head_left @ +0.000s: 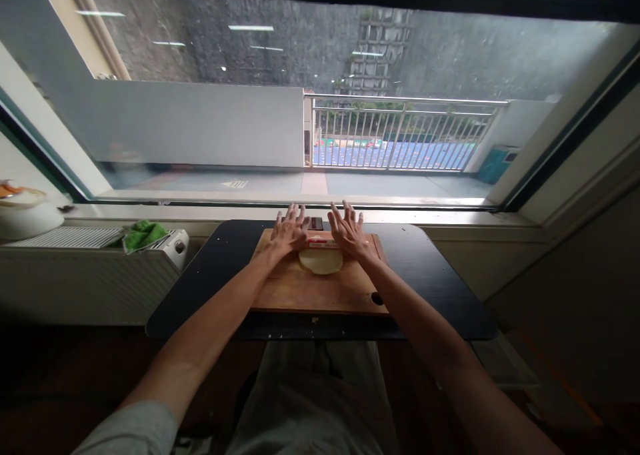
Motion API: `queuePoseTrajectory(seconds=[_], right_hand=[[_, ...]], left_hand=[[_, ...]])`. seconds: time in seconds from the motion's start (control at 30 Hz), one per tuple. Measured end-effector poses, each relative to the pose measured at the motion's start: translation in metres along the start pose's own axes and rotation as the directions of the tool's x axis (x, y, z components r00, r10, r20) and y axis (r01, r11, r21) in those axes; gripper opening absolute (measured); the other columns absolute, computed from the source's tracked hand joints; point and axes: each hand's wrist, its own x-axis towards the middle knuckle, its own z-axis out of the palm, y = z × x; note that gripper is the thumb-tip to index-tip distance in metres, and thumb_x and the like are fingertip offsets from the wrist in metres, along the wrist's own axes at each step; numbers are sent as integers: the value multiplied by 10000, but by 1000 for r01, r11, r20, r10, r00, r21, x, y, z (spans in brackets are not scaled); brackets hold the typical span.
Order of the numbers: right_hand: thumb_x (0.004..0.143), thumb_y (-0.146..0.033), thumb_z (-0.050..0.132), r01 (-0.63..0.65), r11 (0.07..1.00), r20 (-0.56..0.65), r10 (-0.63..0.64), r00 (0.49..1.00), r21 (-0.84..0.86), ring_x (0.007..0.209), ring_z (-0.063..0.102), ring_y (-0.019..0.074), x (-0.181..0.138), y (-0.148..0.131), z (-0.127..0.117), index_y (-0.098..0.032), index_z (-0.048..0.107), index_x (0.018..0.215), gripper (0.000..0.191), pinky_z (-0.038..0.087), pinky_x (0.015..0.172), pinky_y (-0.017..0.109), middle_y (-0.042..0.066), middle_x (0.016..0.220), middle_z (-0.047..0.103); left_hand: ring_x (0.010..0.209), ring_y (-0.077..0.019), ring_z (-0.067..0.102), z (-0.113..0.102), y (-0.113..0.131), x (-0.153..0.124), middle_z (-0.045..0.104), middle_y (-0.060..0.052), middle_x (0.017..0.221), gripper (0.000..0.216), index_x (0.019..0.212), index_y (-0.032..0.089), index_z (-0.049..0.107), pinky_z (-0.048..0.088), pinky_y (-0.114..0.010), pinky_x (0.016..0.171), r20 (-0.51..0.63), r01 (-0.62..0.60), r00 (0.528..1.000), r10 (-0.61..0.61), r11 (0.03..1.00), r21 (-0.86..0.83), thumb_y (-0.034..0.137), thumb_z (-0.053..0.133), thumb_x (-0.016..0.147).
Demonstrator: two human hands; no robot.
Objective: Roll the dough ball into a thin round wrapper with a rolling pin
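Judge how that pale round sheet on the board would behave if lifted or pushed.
The pale round sheet looks thin and dough-like, so it would probably sag if lifted by one edge. Lying flat on the wooden board, it seems unlikely to roll or tip. Its soft look suggests a push might wrinkle it.

Daylight through window (280, 108), dim foreground.

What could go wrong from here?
1. The pale flat round lies right up by the red-and-white item between the left hand and right hand; it could stick or crease if that item moves over it.
2. The dark object sits just beyond the board, near both hands; a forward push might knock it.
3. The board might slide on the black table; no clamp is visible.
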Motion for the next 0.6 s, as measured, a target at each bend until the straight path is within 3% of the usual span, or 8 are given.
queuePoseTrajectory(seconds=[0.1,0.23,0.37,0.5,0.6], right_hand=[[1171,-597,56,-31,997,26,29,999,77,1776,57,369,13,0,0,-315,95,1856,742,87,1369,763,105,1933,28],[1168,-585,73,13,999,223,-23,975,46,1779,-1,336,9,-3,-5,-255,50,1858,765,43,1381,730,127,1926,39],[1171,-563,112,37,999,290,-35,956,-2,1780,7,306,-20,-8,-8,-227,70,1857,765,44,1405,662,107,1924,28],[1169,-592,108,18,1000,253,-23,967,24,1779,73,286,-68,-14,-9,-134,128,1847,819,79,1425,567,150,1909,105],[1161,-648,81,61,997,203,-71,977,52,1779,41,277,-95,-15,-10,-94,148,1838,877,83,1430,517,154,1909,77]], left_hand=[[1782,-264,121,-4,0,17,205,-128,1896,778,1820,146,212,136,-564,1442,41,45,998,-43,998,-40,527,69,1158],[1777,-294,139,-9,4,14,192,-150,1891,759,1816,137,225,173,-582,1432,142,64,988,-61,998,-12,505,167,1155],[1778,-287,137,-8,8,-21,218,-154,1888,746,1799,100,274,150,-528,1443,120,4,993,-4,1000,-3,460,252,1145],[1774,-287,170,-3,8,-66,265,-169,1874,762,1784,77,302,186,-530,1437,55,-49,997,50,999,-15,495,173,1161],[1769,-290,192,-1,8,-90,267,-158,1877,768,1786,96,305,205,-511,1433,41,-99,994,99,995,2,527,171,1165]])
